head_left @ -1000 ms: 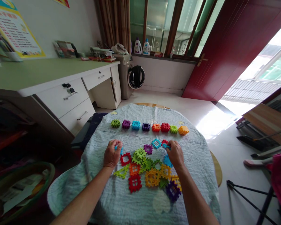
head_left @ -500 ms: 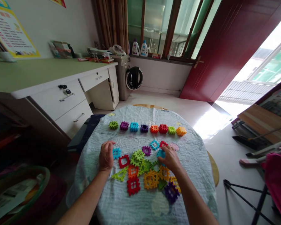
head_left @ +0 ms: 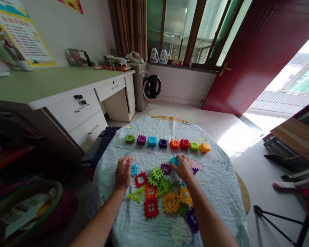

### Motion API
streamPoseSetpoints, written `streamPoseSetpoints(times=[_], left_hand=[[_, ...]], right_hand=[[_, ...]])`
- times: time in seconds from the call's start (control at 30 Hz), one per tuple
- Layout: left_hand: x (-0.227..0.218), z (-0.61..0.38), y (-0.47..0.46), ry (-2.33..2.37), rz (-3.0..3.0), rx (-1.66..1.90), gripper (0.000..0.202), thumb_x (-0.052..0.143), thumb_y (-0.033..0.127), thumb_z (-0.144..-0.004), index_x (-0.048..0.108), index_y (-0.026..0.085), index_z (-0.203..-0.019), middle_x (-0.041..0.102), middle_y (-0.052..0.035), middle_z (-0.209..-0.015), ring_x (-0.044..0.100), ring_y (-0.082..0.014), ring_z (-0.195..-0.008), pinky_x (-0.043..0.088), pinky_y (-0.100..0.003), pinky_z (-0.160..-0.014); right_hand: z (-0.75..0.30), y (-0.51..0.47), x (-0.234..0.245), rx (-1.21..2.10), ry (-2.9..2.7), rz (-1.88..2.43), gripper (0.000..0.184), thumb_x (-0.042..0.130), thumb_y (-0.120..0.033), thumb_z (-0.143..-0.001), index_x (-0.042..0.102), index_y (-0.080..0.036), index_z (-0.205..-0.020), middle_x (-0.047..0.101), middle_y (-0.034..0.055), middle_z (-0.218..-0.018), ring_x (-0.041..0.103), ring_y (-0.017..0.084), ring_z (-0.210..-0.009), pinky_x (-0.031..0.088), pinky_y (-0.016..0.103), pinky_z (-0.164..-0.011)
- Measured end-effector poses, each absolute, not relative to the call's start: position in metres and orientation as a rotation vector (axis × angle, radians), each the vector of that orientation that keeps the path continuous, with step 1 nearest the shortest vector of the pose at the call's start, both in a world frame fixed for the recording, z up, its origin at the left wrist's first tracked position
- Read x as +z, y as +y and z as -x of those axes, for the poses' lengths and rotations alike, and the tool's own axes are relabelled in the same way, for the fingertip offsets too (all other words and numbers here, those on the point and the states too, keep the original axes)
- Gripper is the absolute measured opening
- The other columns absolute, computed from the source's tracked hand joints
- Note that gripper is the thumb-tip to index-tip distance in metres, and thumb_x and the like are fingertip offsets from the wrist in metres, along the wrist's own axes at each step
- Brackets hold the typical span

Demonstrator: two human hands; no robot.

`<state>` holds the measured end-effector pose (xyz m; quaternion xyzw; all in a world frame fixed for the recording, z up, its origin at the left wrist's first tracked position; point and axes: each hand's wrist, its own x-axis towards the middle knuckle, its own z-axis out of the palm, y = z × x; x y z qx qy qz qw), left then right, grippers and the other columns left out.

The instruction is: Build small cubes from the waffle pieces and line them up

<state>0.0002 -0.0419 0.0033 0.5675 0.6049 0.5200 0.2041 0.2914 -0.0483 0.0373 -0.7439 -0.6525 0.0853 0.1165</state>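
My right hand (head_left: 183, 167) has its thumb and fingers closed on a light-blue interlocking plastic tile (head_left: 174, 160), beside a purple window tile (head_left: 166, 168). On the left, my left hand (head_left: 123, 173) is curled with its fingers turned in; what they hold, if anything, is hidden. Right beside it lies another light-blue tile (head_left: 134, 170). Between and below my hands lie loose tiles, among them a red frame (head_left: 136, 181), a green triangle (head_left: 137, 195), green tiles (head_left: 157, 173), an orange tile (head_left: 150, 191), a red window tile (head_left: 151, 208) and yellow tiles (head_left: 171, 202).
Several small cubes of joined tiles, such as a purple one (head_left: 141, 139) and a red one (head_left: 184, 144), stand in a row across the far side of the cloth-covered round table (head_left: 211, 192). A dark purple tile (head_left: 192, 219) is partly behind my right forearm.
My right hand has moved away from the lower light-blue tile and up to the one near the purple tile. My left hand stays curled. The whole view has shifted slightly.
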Motion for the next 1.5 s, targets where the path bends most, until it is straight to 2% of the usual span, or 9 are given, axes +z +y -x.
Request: streamPoseSetpoints(times=[0.13, 0.3, 0.47, 0.77, 0.93, 1.1, 1.4, 1.5], left_hand=[[0.004, 0.0, -0.042, 1.671, -1.581, 1.464, 0.047, 0.038, 0.06, -0.092, 0.064, 0.021, -0.09, 0.062, -0.0074, -0.098, 0.061, -0.0232, -0.098, 0.051, -0.038, -0.093], [0.005, 0.001, -0.042, 1.673, -1.577, 1.46, 0.048, 0.037, 0.06, -0.092, 0.065, 0.021, -0.091, 0.063, -0.008, -0.099, 0.061, -0.0241, -0.099, 0.051, -0.039, -0.093], [0.005, 0.001, -0.043, 1.671, -1.559, 1.461, 0.048, 0.037, 0.059, -0.092, 0.065, 0.02, -0.092, 0.063, -0.008, -0.1, 0.061, -0.024, -0.099, 0.051, -0.039, -0.094], [0.006, -0.001, -0.043, 1.631, -1.588, 1.523, 0.042, 0.037, 0.053, -0.094, 0.065, 0.021, -0.091, 0.064, -0.0076, -0.096, 0.063, -0.0228, -0.096, 0.051, -0.039, -0.094], [0.006, -0.001, -0.044, 1.619, -1.577, 1.568, 0.041, 0.036, 0.051, -0.096, 0.064, 0.022, -0.09, 0.065, -0.007, -0.094, 0.063, -0.0215, -0.095, 0.052, -0.038, -0.093], [0.004, -0.001, -0.045, 1.61, -1.569, 1.562, 0.04, 0.035, 0.049, -0.097, 0.064, 0.022, -0.092, 0.064, -0.0071, -0.096, 0.063, -0.0213, -0.096, 0.051, -0.038, -0.093], [-0.001, 0.001, -0.046, 1.625, -1.507, 1.515, 0.045, 0.03, 0.051, -0.098, 0.063, 0.022, -0.094, 0.064, -0.0084, -0.1, 0.062, -0.0229, -0.1, 0.051, -0.04, -0.095], [-0.005, 0.002, -0.046, 1.628, -1.438, 1.526, 0.046, 0.03, 0.052, -0.098, 0.064, 0.021, -0.097, 0.065, -0.0092, -0.102, 0.063, -0.0229, -0.098, 0.053, -0.04, -0.091]], right_hand=[[-0.295, -0.052, 0.033, 0.254, -1.928, 2.18, 0.055, 0.064, -0.038, -0.078, 0.059, -0.015, -0.128, 0.063, 0.015, -0.118, 0.054, 0.03, -0.109, 0.038, 0.036, -0.092], [-0.294, -0.051, 0.032, 0.279, -1.945, 2.197, 0.052, 0.063, -0.027, -0.073, 0.06, -0.017, -0.124, 0.064, 0.0139, -0.112, 0.053, 0.03, -0.107, 0.039, 0.037, -0.089], [-0.293, -0.045, 0.034, 0.209, -1.868, 2.084, 0.058, 0.061, -0.021, -0.068, 0.057, -0.015, -0.126, 0.061, 0.0143, -0.113, 0.052, 0.029, -0.103, 0.039, 0.038, -0.09], [-0.249, 0.025, 0.069, 0.216, -1.949, 1.701, 0.06, 0.061, -0.019, -0.064, 0.055, -0.018, -0.123, 0.057, 0.0117, -0.115, 0.049, 0.028, -0.106, 0.039, 0.04, -0.096], [-0.218, 0.063, 0.079, 0.25, -2.131, 1.765, 0.062, 0.062, -0.018, -0.066, 0.054, -0.015, -0.128, 0.055, 0.0127, -0.122, 0.047, 0.027, -0.109, 0.037, 0.037, -0.097], [-0.206, 0.083, 0.082, 0.304, -2.252, 1.802, 0.064, 0.063, -0.015, -0.067, 0.053, -0.021, -0.13, 0.054, 0.0102, -0.127, 0.046, 0.027, -0.112, 0.037, 0.036, -0.093], [-0.201, 0.094, 0.079, 0.371, -2.317, 1.791, 0.065, 0.063, -0.013, -0.067, 0.053, -0.024, -0.131, 0.054, 0.0093, -0.129, 0.046, 0.028, -0.114, 0.037, 0.038, -0.09], [-0.201, 0.092, 0.077, 0.383, -2.31, 1.797, 0.072, 0.064, -0.015, -0.067, 0.049, -0.024, -0.136, 0.05, 0.0105, -0.137, 0.045, 0.03, -0.117, 0.038, 0.041, -0.093]])
